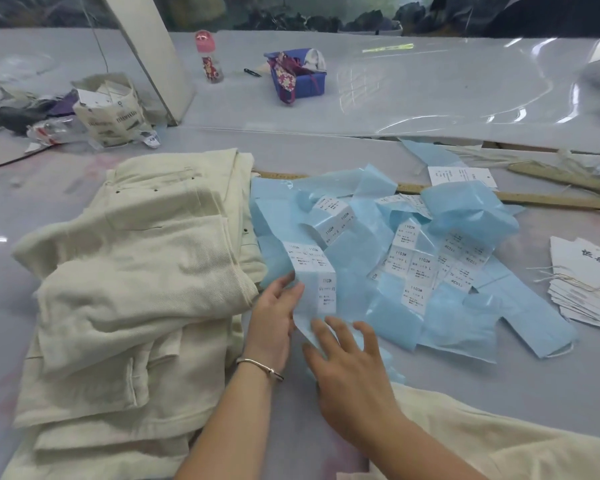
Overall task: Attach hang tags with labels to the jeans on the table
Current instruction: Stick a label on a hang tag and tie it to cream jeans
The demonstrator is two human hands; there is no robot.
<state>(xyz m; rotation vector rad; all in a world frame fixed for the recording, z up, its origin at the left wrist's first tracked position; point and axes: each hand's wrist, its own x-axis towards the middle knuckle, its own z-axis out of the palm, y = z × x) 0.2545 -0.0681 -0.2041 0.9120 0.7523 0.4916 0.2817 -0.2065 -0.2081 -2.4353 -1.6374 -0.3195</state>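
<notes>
A stack of folded cream jeans (pixel 129 289) lies on the left of the grey table. To their right spreads a heap of light-blue backing strips with white printed labels (pixel 413 258). My left hand (pixel 274 320) holds the left edge of one blue label strip (pixel 316 289) at the heap's near left. My right hand (pixel 347 368) lies with spread fingers on the strip's lower end. A pile of white hang tags with strings (pixel 582 285) sits at the far right. Another cream garment (pixel 482 441) lies at the bottom right.
A wooden ruler (pixel 534 199) lies behind the labels. Farther back stand a blue box of scraps (pixel 298 77), a pink-capped bottle (pixel 210 57), a paper bag of tags (pixel 111 109) and a white slanted post (pixel 153 53).
</notes>
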